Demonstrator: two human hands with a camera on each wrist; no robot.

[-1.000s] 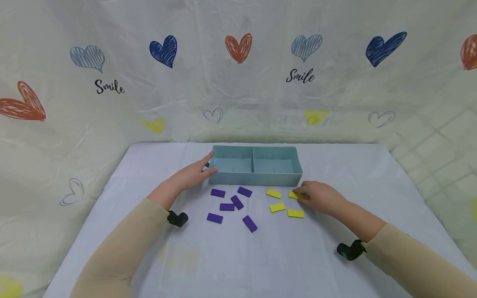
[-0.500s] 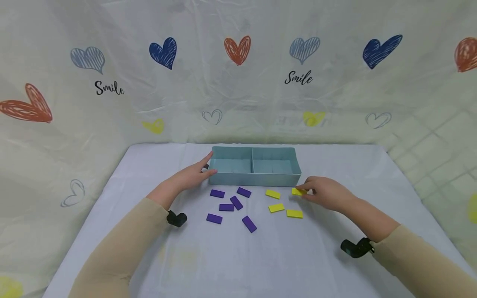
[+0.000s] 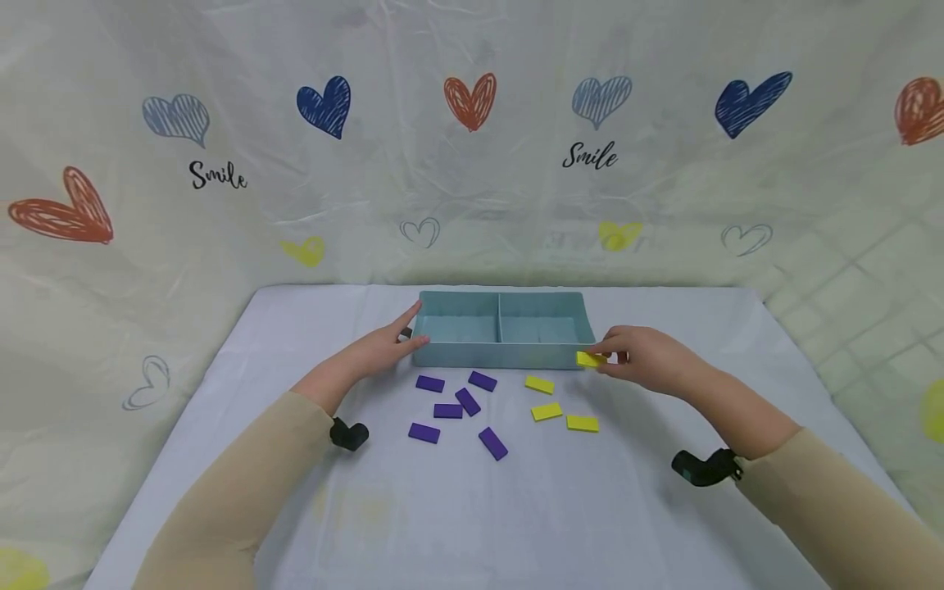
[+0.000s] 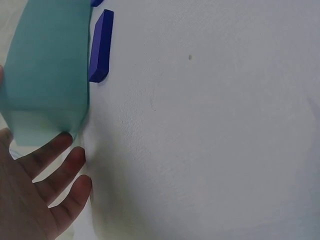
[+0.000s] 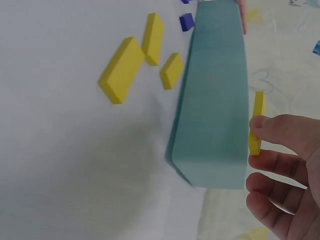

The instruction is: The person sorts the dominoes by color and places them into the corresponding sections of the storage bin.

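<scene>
My left hand [image 3: 372, 351] rests against the left end of a pale teal two-compartment box [image 3: 501, 356], its fingers spread and fairly straight, thumb at the front corner. In the left wrist view the fingertips lie right at the box's end wall. With thumb and fingers my right hand [image 3: 652, 360] pinches a small flat yellow block [image 3: 588, 360], raised off the table near the box's front right corner. The right wrist view shows that yellow block [image 5: 257, 102] upright on edge beside the box's rim. Both compartments hold nothing.
Three yellow blocks [image 3: 546, 412] lie on the white-covered table in front of the box's right half. Several purple blocks [image 3: 448, 411] are scattered before the left half. A white sheet printed with hearts [image 3: 472, 180] hangs behind the table.
The right hand has lifted the yellow block from the table and raised it towards the box's front right corner. The left hand stays at the box's left end.
</scene>
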